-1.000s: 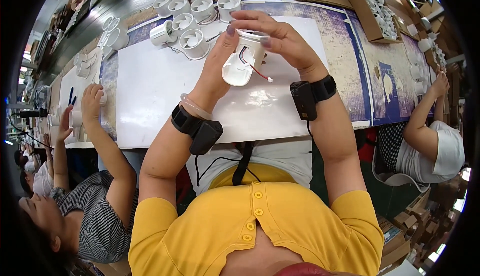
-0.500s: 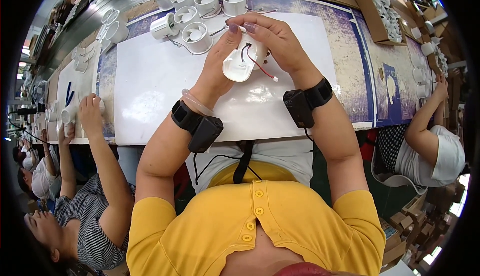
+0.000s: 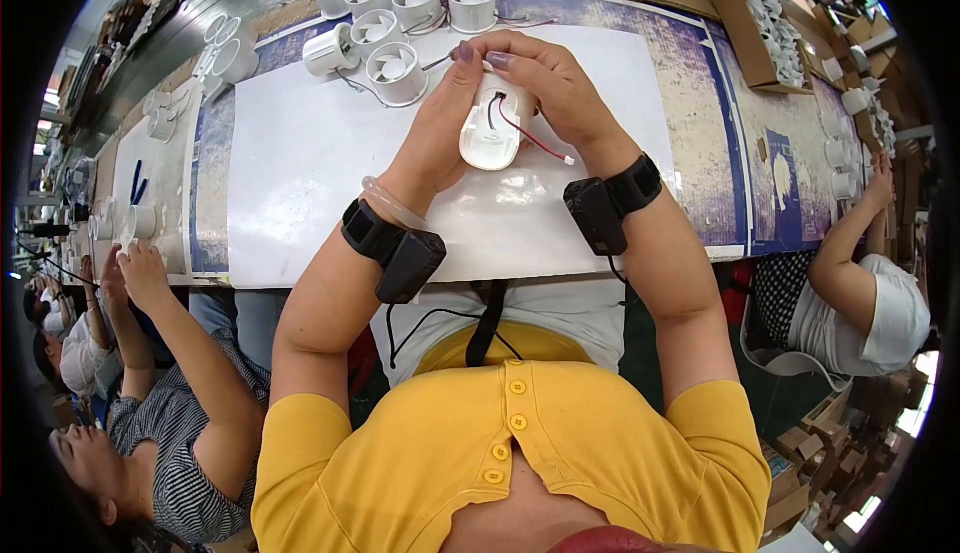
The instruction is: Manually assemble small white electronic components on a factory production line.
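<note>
Over the white sheet (image 3: 330,183), a white plastic housing (image 3: 488,149) is held between my two hands. My left hand (image 3: 447,113) grips its left side, thumb at the top. On the opposite side my right hand (image 3: 560,90) is wrapped round it, thumb also near the top. The housing's open, rounded end faces me. From a small hole inside it comes a red and a dark wire (image 3: 535,140), ending in a small white plug (image 3: 569,160). Fingers cover its far end. Just beyond my left hand stands a white round fan unit (image 3: 394,71) with blades inside.
Several more fan units (image 3: 415,3) stand at the back, one lying on its side (image 3: 328,51). A cardboard box (image 3: 765,38) of white parts is at the back right. Co-workers sit on both sides; the left one's hands (image 3: 140,275) are near white parts and dark-blue pliers (image 3: 138,183).
The housing has turned slightly in my hands, its open end swinging right along with the wires and plug. The left co-worker's hands have come down toward the bench edge.
</note>
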`<action>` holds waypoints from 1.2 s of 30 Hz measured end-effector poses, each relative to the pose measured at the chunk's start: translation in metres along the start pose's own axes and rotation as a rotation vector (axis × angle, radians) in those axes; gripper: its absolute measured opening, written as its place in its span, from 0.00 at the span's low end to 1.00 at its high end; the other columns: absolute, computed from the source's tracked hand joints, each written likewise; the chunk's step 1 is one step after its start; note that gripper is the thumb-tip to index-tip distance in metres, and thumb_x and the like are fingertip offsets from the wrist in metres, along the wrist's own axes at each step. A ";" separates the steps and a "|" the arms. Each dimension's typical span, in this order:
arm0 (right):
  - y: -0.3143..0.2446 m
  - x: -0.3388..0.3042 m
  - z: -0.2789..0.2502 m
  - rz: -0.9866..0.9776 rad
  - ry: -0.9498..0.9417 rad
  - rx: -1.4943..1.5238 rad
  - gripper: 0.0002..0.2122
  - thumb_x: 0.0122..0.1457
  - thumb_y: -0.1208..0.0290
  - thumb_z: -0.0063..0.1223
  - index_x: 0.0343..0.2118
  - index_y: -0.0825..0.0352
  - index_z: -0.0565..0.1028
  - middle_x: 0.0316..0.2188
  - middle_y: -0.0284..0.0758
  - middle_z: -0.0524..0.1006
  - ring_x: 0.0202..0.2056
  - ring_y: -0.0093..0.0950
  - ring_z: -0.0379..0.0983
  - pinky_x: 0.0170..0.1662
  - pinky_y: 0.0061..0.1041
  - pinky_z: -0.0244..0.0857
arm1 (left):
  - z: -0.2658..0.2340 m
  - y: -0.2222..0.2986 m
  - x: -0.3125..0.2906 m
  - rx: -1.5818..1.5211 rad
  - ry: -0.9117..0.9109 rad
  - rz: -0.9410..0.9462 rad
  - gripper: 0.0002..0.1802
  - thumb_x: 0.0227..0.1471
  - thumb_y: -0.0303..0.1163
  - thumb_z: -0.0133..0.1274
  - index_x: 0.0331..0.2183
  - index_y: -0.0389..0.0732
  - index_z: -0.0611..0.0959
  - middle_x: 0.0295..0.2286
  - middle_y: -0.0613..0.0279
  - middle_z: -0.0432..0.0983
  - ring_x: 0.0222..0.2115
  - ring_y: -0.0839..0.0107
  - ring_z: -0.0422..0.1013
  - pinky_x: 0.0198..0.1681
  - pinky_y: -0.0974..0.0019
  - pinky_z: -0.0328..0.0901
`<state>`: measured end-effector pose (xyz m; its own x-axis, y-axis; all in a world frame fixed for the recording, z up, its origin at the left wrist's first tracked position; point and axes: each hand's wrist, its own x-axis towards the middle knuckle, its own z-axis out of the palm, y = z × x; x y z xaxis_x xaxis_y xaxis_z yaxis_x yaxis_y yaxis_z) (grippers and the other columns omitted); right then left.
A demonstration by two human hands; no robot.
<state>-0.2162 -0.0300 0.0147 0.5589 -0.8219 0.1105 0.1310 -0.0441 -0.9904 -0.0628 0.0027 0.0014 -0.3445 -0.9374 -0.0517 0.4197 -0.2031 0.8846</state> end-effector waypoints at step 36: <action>-0.021 -0.017 -0.008 -0.263 0.233 -0.649 0.06 0.56 0.71 0.53 0.28 0.68 0.74 0.29 0.31 0.72 0.33 0.24 0.66 0.40 0.22 0.60 | -0.006 0.002 0.003 0.425 0.228 0.254 0.28 0.56 0.48 0.50 0.52 0.41 0.67 0.42 0.56 0.72 0.44 0.71 0.67 0.47 0.71 0.61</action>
<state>-0.2346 -0.0196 0.0334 0.3778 -0.8342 0.4018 -0.3146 -0.5237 -0.7917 -0.0579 -0.0025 0.0006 -0.0661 -0.9893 0.1304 0.0735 0.1255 0.9894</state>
